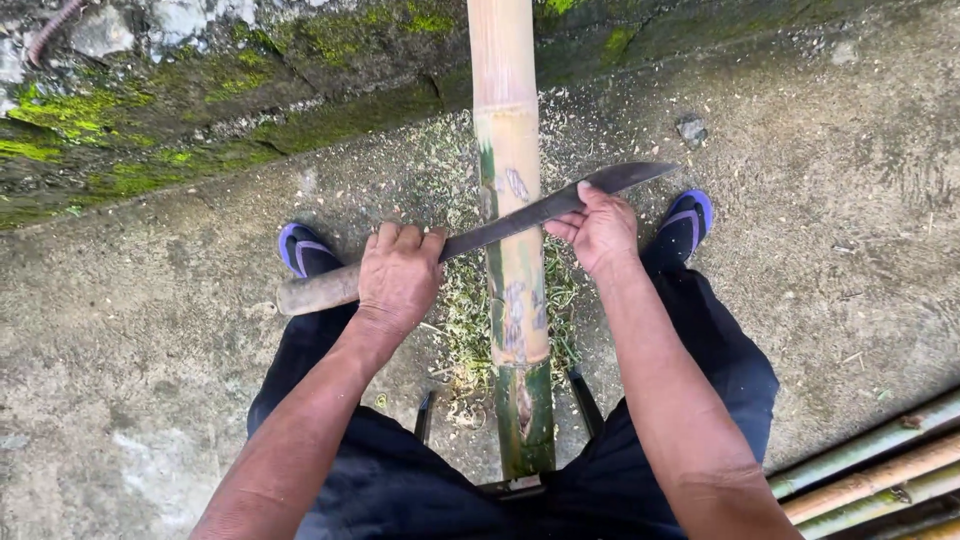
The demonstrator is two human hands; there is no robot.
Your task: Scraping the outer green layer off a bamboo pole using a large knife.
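- We are standing on a rough concrete floor [850, 200], with loose bamboo poles [880, 470] lying nearest us at our right.
- Shavings [465, 300] are littering the floor between our sandals; no containers are showing.
- Our left hand [400, 275] is closing fully around the wooden handle [318, 290] of the machete [520, 220].
- Our right hand [603, 228] is pinching the blade's far end.
- The blade is lying across the bamboo pole [512, 200].
- A mossy wall [200, 110] is running beyond.

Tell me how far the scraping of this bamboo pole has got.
Done: the pole's upper and middle stretch is pale, stripped of green skin, and shavings litter the concrete. In hand: the left hand grips the knife's wooden handle, the right hand presses the blade laid across the pole. Left: the green section nearest the person, plus green streaks along the middle.
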